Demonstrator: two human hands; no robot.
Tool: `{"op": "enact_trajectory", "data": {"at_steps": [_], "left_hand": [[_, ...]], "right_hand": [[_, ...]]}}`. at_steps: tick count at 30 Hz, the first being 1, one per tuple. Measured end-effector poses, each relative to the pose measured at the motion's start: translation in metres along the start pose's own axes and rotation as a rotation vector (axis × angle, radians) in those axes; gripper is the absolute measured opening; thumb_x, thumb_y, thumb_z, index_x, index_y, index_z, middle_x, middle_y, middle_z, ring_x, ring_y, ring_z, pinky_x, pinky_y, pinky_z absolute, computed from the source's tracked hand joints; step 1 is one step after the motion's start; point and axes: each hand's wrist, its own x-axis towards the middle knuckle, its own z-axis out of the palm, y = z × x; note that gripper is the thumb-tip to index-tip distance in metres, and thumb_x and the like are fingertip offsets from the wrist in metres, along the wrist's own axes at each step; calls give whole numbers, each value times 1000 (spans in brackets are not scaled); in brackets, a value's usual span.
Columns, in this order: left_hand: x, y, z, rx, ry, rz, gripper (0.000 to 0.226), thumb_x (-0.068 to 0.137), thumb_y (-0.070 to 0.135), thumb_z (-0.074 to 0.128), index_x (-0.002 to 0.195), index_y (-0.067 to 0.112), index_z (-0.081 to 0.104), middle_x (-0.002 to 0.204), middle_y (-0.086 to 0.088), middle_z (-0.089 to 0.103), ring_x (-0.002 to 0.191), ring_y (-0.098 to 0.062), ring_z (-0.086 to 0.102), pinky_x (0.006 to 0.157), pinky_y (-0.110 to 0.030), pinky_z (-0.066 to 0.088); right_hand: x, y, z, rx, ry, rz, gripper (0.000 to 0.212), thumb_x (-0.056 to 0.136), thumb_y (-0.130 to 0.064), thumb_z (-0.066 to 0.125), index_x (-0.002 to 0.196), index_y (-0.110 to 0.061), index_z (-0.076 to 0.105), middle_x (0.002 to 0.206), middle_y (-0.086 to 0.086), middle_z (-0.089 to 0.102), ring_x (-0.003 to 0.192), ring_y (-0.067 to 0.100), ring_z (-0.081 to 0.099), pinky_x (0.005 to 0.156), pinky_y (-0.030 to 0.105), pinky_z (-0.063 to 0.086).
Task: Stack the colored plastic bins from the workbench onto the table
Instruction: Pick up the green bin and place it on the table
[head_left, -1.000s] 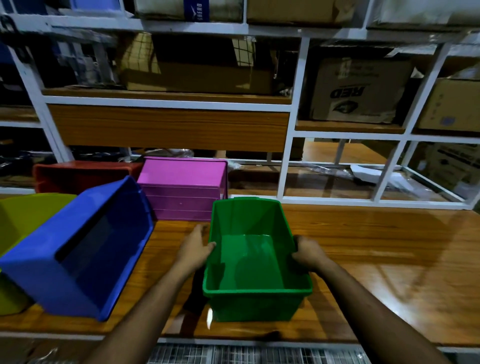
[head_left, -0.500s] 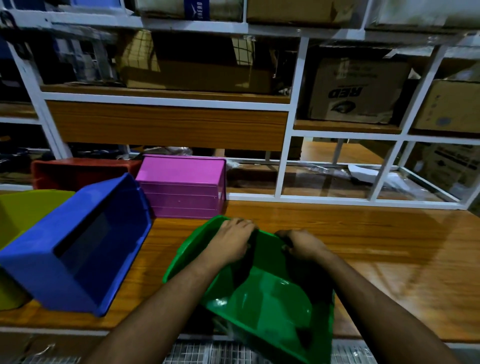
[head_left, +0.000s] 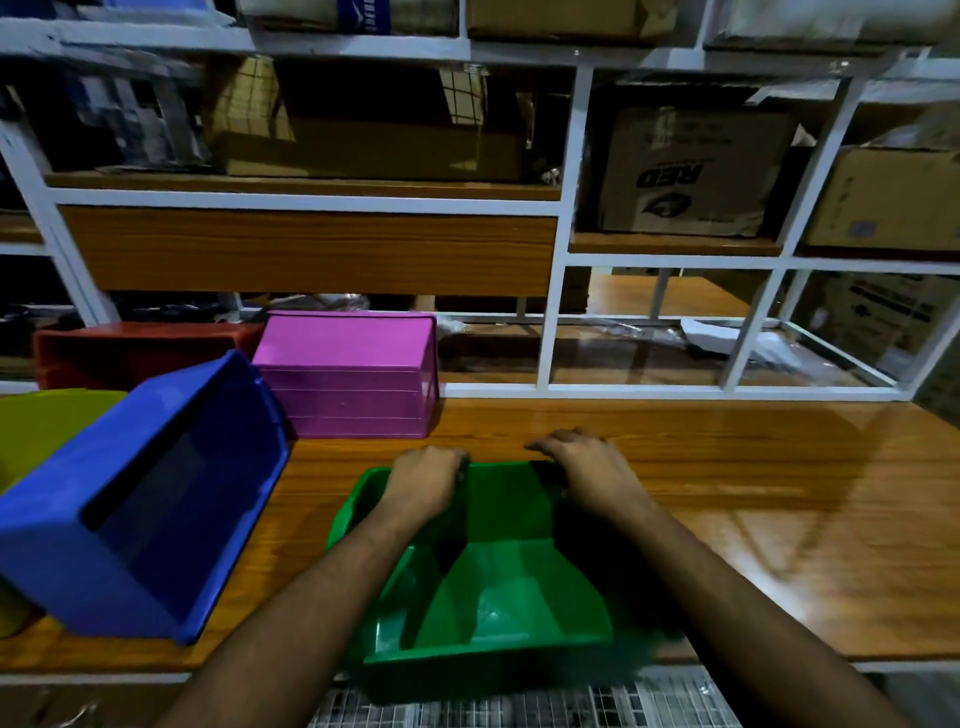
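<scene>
The green bin (head_left: 498, 582) had turned straighter toward the person; the left hand (head_left: 426, 480) and right hand (head_left: 589, 467) grasped its far rim, opening tilted toward the person.

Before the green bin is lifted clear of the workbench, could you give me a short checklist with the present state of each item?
1. Left hand curled over the far rim of the green bin: ok.
2. Right hand gripping that rim: cannot tell, fingers look fairly flat.
3. Bin empty: ok.
4. Bin level: not ok, tipped toward the person.
5. Blue bin apart from the green one: ok.
</scene>
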Motion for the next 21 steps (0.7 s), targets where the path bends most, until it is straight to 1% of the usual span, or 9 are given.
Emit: {"op": "enact_trajectory", "data": {"at_steps": [3, 5, 8, 10, 13, 15, 17, 19, 21], "left_hand": [[-3, -14, 2, 22, 46, -113, 25, 92, 23, 47, 113, 26, 61, 109, -7, 71, 102, -29, 66, 81, -39, 51], [-6, -20, 0, 32, 54, -186, 26, 93, 21, 47, 115, 24, 61, 109, -8, 70, 102, -29, 66, 81, -39, 51], [-9, -26, -3, -59, 65, -314, 27, 88, 21, 56, 114, 23, 60, 108, -9, 69, 100, -29, 66, 79, -39, 53], [-11, -26, -5, -164, 59, -430, 25, 86, 22, 60, 112, 22, 62, 106, -9, 68, 99, -29, 65, 77, -37, 53], [-12, -25, -2, -365, 59, -595, 24, 85, 24, 62, 108, 17, 65, 107, -13, 68, 99, -32, 64, 75, -35, 52], [-13, -24, 0, -479, 49, -659, 26, 84, 24, 65, 110, 16, 65, 109, -13, 68, 101, -32, 64, 75, -34, 50], [-11, -25, 1, -600, 19, -687, 27, 84, 23, 67, 111, 17, 65, 109, -12, 69, 100, -30, 65, 75, -32, 49], [-10, -29, 4, -800, 7, -715, 22, 83, 19, 70, 105, 19, 65, 102, -8, 71, 89, -26, 67, 74, -32, 54], [-11, -31, 4, -1064, 3, -759, 17, 84, 11, 69, 98, 19, 65, 97, -8, 73, 79, -23, 67, 69, -32, 55]], "right_hand": [[-2, 1, -3, -43, 15, 67, 53, 84, -32, 63, 135, -35, 49, 134, -2, 56, 124, 25, 44, 97, 45, 42], [-5, 2, -2, -48, -6, 131, 50, 83, -29, 62, 131, -30, 54, 130, 2, 57, 124, 27, 42, 98, 46, 40], [-10, 2, 8, 40, -10, 261, 46, 83, -24, 59, 129, -28, 58, 129, 2, 57, 124, 26, 39, 99, 47, 39], [-11, 2, 19, 132, -11, 360, 47, 85, -25, 59, 132, -27, 55, 134, 4, 51, 125, 28, 38, 101, 45, 39], [-13, 2, 28, 429, 36, 504, 51, 88, -18, 59, 138, -20, 48, 138, 12, 44, 123, 33, 45, 100, 38, 43], [-13, 3, 33, 599, 64, 583, 52, 89, -14, 60, 139, -14, 46, 135, 16, 49, 119, 33, 52, 88, 32, 48], [-11, 7, 37, 690, 43, 625, 47, 90, -13, 58, 136, -11, 49, 127, 17, 60, 109, 32, 61, 80, 33, 53], [-10, 10, 41, 796, -4, 657, 42, 90, -14, 56, 132, -12, 55, 120, 15, 65, 101, 31, 66, 78, 38, 58], [-8, 14, 43, 930, -30, 706, 41, 88, -10, 54, 129, -12, 57, 115, 16, 67, 94, 30, 67, 68, 35, 57]]}}
